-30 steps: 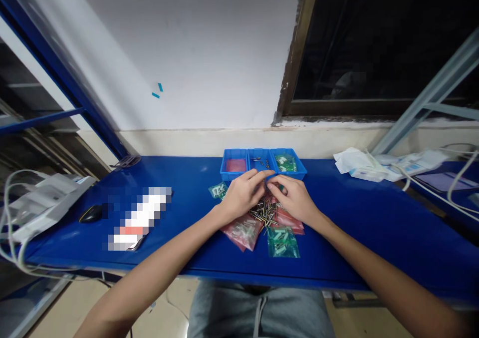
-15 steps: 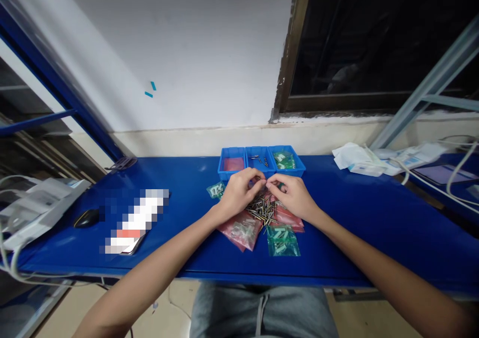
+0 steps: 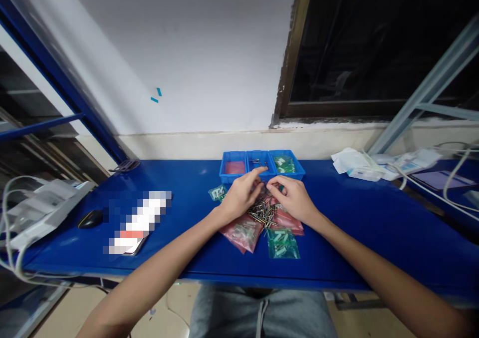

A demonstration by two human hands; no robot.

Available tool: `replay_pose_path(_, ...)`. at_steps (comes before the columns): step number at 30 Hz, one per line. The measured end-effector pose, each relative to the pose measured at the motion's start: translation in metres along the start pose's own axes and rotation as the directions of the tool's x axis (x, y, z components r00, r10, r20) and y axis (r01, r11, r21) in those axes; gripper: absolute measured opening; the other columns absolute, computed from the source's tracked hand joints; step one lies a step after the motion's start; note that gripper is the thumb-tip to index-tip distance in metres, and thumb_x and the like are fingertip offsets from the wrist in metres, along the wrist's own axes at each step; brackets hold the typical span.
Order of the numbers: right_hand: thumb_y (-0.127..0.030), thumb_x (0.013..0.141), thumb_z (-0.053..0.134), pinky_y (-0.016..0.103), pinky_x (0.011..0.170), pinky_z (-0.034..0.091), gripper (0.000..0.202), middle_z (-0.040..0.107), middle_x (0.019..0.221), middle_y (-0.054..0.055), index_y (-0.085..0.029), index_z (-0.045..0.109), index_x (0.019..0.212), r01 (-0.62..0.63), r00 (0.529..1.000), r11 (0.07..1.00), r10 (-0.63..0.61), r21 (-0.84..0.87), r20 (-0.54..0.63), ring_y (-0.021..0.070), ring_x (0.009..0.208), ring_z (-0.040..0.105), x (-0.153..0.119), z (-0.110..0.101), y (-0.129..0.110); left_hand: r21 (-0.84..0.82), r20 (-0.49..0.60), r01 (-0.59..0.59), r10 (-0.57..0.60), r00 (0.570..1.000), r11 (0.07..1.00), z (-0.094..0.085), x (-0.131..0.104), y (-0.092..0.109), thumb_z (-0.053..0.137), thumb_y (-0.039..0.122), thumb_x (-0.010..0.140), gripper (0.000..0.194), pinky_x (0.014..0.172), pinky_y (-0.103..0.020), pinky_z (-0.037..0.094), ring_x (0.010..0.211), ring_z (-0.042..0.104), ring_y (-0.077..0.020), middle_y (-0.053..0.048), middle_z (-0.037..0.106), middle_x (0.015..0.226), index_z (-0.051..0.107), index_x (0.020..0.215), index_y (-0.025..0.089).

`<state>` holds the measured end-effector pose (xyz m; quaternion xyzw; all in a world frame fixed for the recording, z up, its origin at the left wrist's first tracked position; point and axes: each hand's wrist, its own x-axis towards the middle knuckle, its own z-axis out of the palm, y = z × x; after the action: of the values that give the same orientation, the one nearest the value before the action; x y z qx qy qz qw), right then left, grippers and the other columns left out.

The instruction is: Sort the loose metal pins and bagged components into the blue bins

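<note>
The table [image 3: 187, 183], with shiny blue surface, crosses the middle of the frame, below a white painted wall [image 3: 205, 53]. In the upper right there is a dark glass window [image 3: 374, 53]. At the centre, a loose pile of thin metal pins [image 3: 265, 214] lies among pink plastic bags [image 3: 245, 233] and green plastic bags [image 3: 283, 248]. The left hand [image 3: 238, 197] and the right hand [image 3: 295, 197] are at its far side, fingers [image 3: 255, 173] bent and narrow; I cannot tell what they hold. Just behind stand 3 blue plastic bins [image 3: 234, 178].
</note>
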<state>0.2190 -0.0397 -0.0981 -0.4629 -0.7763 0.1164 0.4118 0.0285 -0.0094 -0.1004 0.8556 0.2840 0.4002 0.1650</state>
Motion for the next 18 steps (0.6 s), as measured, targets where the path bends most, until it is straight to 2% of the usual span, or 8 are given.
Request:
replay_pose_path(2,-0.020,0.091,0.057,0.028,0.068,0.044,0.010,0.070,0.084,0.002,-0.019,0.067,0.087,-0.001,1.000,1.000,0.001,-0.007,0.013,0.0165,0.070,0.062,0.0001,0.0003,0.0006,-0.055,-0.007,0.004,-0.004,1.000,0.998,-0.0006,0.0009,0.0023,0.051,0.017,0.097,0.024,0.075,-0.027,0.054,0.081,0.067,-0.0144,-0.004,0.071,0.094,0.060,0.119,0.017)
replay_pose_path(5,-0.021,0.091,0.058,0.028,0.066,0.044,0.010,0.069,0.079,0.001,-0.019,0.065,0.084,-0.001,1.000,1.000,0.001,0.017,0.027,0.0166,0.070,0.062,-0.0001,0.0023,0.0018,-0.118,-0.015,0.034,-0.036,0.999,0.992,-0.0004,0.0014,0.0049,0.056,0.019,0.096,0.012,0.071,-0.024,0.054,0.078,0.069,-0.0132,-0.001,0.074,0.089,0.067,0.101,0.018)
replay_pose_path(11,-0.024,0.091,0.060,0.026,0.064,0.045,0.008,0.068,0.076,-0.001,-0.020,0.067,0.090,-0.058,0.996,0.988,0.048,0.143,0.071,0.0152,0.066,0.063,-0.0016,0.0063,0.0033,-0.168,-0.085,0.107,-0.122,0.989,0.980,0.0036,0.0002,0.0019,0.064,0.023,0.092,0.010,0.065,-0.022,0.053,0.074,0.070,-0.0125,-0.001,0.075,0.086,0.067,0.100,0.017)
replay_pose_path(14,-0.021,0.091,0.059,0.026,0.065,0.045,0.008,0.067,0.074,-0.001,-0.020,0.067,0.090,-0.031,0.997,0.995,0.025,0.093,0.069,0.0145,0.064,0.061,-0.0024,0.0066,0.0018,-0.172,-0.094,0.129,-0.147,0.985,0.977,0.0043,0.0002,0.0012,0.065,0.026,0.092,0.015,0.062,-0.021,0.052,0.070,0.069,-0.0120,-0.001,0.075,0.084,0.065,0.103,0.016)
replay_pose_path(18,-0.019,0.093,0.056,0.028,0.067,0.044,0.010,0.065,0.076,0.000,-0.020,0.066,0.090,0.027,0.999,0.999,-0.026,-0.026,0.033,0.0155,0.068,0.060,-0.0023,0.0052,0.0020,-0.102,-0.067,0.095,-0.102,0.992,0.990,0.0018,0.0012,0.0026,0.062,0.028,0.094,0.011,0.064,-0.022,0.052,0.072,0.067,-0.0116,0.000,0.073,0.082,0.066,0.094,0.017)
